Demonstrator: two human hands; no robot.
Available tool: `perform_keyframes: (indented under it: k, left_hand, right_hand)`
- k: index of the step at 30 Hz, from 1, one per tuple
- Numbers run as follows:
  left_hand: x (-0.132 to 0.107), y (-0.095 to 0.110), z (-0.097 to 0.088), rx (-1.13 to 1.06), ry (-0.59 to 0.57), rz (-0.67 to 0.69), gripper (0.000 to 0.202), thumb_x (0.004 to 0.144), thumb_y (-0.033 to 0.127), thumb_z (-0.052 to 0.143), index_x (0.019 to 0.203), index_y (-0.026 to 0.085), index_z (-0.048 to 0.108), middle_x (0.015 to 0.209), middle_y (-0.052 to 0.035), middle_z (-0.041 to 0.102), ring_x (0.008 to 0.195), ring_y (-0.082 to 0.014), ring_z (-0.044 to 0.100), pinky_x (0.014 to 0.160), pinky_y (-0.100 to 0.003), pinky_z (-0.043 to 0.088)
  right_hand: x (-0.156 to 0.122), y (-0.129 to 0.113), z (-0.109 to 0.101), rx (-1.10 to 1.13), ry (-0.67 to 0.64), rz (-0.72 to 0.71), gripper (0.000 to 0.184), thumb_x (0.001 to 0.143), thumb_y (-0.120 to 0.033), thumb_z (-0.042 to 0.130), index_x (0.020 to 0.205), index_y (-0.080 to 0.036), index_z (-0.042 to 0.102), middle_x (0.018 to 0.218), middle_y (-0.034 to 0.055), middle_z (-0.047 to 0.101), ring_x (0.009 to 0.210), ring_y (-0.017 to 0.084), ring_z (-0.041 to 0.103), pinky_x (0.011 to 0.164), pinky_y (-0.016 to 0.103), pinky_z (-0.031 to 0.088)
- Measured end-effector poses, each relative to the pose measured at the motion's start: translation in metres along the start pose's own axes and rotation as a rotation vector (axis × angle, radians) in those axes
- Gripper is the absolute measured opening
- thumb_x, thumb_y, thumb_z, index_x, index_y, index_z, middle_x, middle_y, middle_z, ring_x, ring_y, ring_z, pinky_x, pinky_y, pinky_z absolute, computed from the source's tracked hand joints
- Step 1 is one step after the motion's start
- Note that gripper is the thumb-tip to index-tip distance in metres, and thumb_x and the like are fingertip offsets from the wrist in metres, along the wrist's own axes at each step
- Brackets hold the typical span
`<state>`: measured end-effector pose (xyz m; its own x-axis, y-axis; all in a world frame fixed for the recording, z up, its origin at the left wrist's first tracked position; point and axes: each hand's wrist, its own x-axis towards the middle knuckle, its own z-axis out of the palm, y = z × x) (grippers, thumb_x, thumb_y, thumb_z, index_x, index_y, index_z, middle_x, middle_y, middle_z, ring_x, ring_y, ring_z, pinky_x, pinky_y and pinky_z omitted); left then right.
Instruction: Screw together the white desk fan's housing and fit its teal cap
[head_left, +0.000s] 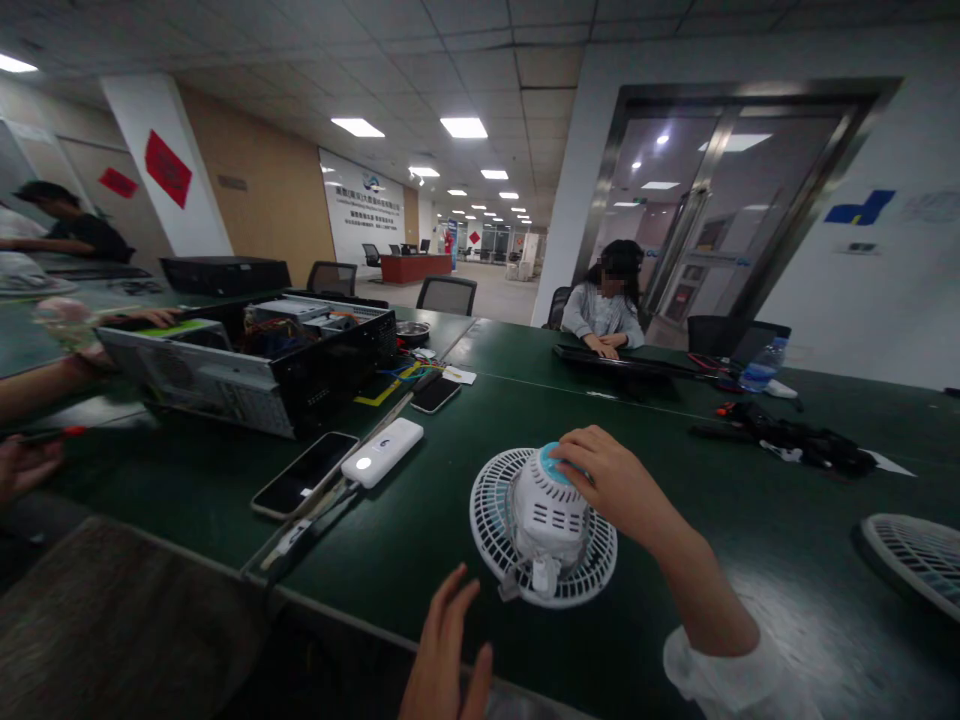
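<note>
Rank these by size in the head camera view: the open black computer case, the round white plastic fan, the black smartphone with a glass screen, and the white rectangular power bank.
Largest to smallest:
1. Open black computer case
2. Round white plastic fan
3. Black smartphone and white rectangular power bank: they look alike, so I cannot rank them.

fan housing (549, 518): matt white plastic is seen, smooth-moulded.
fan grille (596, 565): white plastic is shown, lightly glossed.
power bank (382, 452): glossy white plastic is seen.
tabletop (757, 570): a smooth, glossy dark green finish is shown.
computer case (210, 385): painted sheet metal is seen.
door frame (611, 180): polished metal is shown.
</note>
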<state>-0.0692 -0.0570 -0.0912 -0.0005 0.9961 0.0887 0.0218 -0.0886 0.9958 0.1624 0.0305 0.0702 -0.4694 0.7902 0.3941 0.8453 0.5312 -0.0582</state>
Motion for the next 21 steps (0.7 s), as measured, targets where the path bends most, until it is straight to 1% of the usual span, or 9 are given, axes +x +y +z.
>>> perform_keyframes:
  k: [1,3,4,6,9,11,12,16,21]
  left_hand:
    - [0.013,0.007,0.013,-0.056,0.012,-0.05,0.037,0.073,0.033,0.068,0.108,0.027,0.059,0.133,-0.0062,0.048,0.129,-0.0281,0.037,0.108,-0.043,0.03]
    - [0.044,0.023,0.033,-0.214,0.045,-0.17,0.043,0.066,0.024,0.072,0.106,0.018,0.06,0.133,-0.0105,0.047,0.133,-0.0282,0.03,0.113,-0.041,0.015]
    - [0.059,0.029,0.039,-0.252,0.04,-0.197,0.041,0.064,0.022,0.073,0.103,0.017,0.06,0.127,-0.011,0.052,0.13,-0.0273,0.035,0.112,-0.04,0.017]
    - [0.085,0.037,0.047,-0.303,0.035,-0.252,0.034,0.066,0.024,0.07,0.097,0.016,0.059,0.115,-0.0112,0.06,0.121,-0.0263,0.046,0.106,-0.041,0.029]
    - [0.102,0.038,0.053,-0.397,-0.022,-0.337,0.025,0.065,0.027,0.07,0.081,0.012,0.059,0.086,-0.0122,0.066,0.089,-0.0257,0.064,0.085,-0.04,0.047]
    - [0.099,0.037,0.061,-0.458,-0.044,-0.36,0.026,0.062,0.025,0.072,0.078,0.013,0.056,0.076,-0.0083,0.065,0.073,-0.0212,0.065,0.073,-0.035,0.051]
    - [0.094,0.038,0.067,-0.483,-0.037,-0.361,0.029,0.062,0.024,0.072,0.081,0.015,0.053,0.076,-0.0059,0.064,0.07,-0.0189,0.065,0.07,-0.033,0.052]
    - [0.065,0.047,0.098,-0.547,-0.027,-0.302,0.042,0.064,0.02,0.069,0.095,0.022,0.04,0.088,-0.001,0.062,0.076,-0.0157,0.064,0.07,-0.031,0.053]
    - [0.043,0.067,0.137,-0.49,-0.092,-0.15,0.035,0.071,0.021,0.061,0.097,0.023,0.037,0.091,-0.0006,0.06,0.08,-0.0162,0.063,0.074,-0.031,0.051]
  right_hand:
    - [-0.001,-0.001,0.0,-0.005,0.006,0.005,0.017,0.085,-0.014,0.048,0.093,-0.016,0.063,0.096,0.0084,0.062,0.09,0.022,0.052,0.081,0.04,0.045]
    - [-0.003,-0.002,0.0,-0.011,0.024,0.018,0.018,0.085,-0.013,0.047,0.093,-0.017,0.063,0.096,0.0082,0.063,0.09,0.022,0.052,0.082,0.04,0.045]
    - [-0.005,-0.002,0.0,-0.013,0.037,0.028,0.018,0.085,-0.014,0.047,0.093,-0.017,0.063,0.096,0.0083,0.063,0.091,0.022,0.052,0.082,0.04,0.045]
    - [-0.008,0.0,-0.001,-0.015,0.065,0.051,0.019,0.086,-0.015,0.046,0.094,-0.016,0.063,0.096,0.0087,0.064,0.091,0.021,0.053,0.082,0.039,0.045]
    - [-0.018,0.005,-0.002,-0.016,0.108,0.08,0.018,0.086,-0.017,0.047,0.094,-0.017,0.063,0.096,0.0082,0.065,0.09,0.02,0.055,0.082,0.038,0.046]
    - [-0.029,0.01,-0.004,-0.017,0.134,0.091,0.018,0.087,-0.018,0.047,0.094,-0.018,0.063,0.096,0.0072,0.065,0.091,0.019,0.056,0.083,0.036,0.047]
    - [-0.036,0.013,-0.006,-0.02,0.149,0.098,0.018,0.087,-0.019,0.047,0.095,-0.018,0.063,0.097,0.0072,0.066,0.092,0.019,0.057,0.083,0.036,0.047]
    - [-0.069,0.026,-0.019,-0.046,0.225,0.149,0.022,0.089,-0.024,0.042,0.095,-0.018,0.063,0.096,0.0091,0.066,0.092,0.021,0.059,0.082,0.037,0.048]
    - [-0.129,0.049,-0.038,-0.075,0.373,0.269,0.024,0.088,-0.033,0.042,0.092,-0.021,0.063,0.092,0.0084,0.067,0.088,0.022,0.063,0.08,0.038,0.05]
